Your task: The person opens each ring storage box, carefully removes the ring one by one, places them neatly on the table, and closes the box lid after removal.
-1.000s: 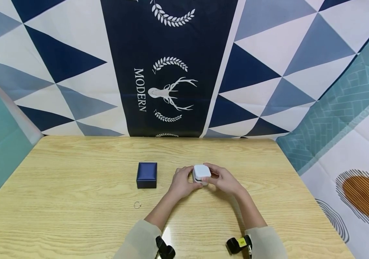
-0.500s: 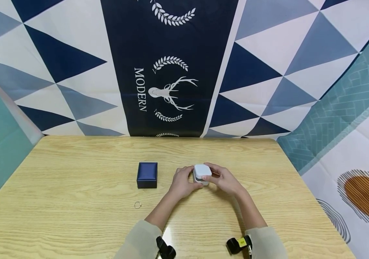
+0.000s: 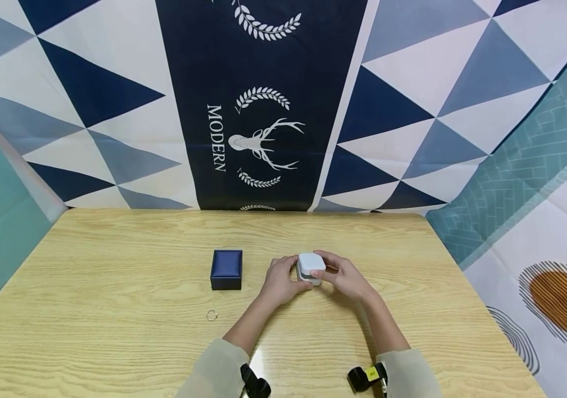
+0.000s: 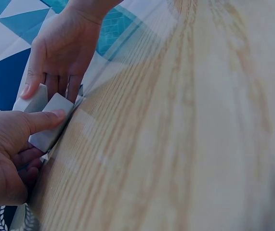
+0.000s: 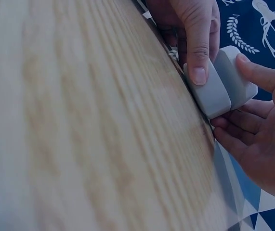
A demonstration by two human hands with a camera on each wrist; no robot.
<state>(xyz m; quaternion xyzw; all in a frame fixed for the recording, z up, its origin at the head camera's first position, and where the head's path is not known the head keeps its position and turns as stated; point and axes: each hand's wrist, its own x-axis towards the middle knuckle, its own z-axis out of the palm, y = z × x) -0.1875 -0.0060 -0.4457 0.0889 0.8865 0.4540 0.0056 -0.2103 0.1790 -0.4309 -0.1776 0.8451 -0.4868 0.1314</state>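
Observation:
A small white ring box (image 3: 310,261) with rounded corners is between both hands at the middle of the table. Its lid (image 5: 231,77) stands partly parted from its base (image 5: 213,98), and a grey band shows between them in the head view. My left hand (image 3: 280,283) grips the base, thumb across its near side. The right hand (image 3: 347,277) pinches the lid, with thumb at the front and fingers behind. What lies inside the box is hidden.
To the left stands a dark blue box (image 3: 227,263), closed. A thin ring (image 3: 207,315) lies on the wooden table (image 3: 114,287) nearer the front. Patterned cloth (image 3: 258,110) hangs behind the table's far edge.
Lid and base look slightly further apart than a second ago, with the grey band showing more plainly. Both hands have stayed nearly in place; the ring and blue box have not moved.

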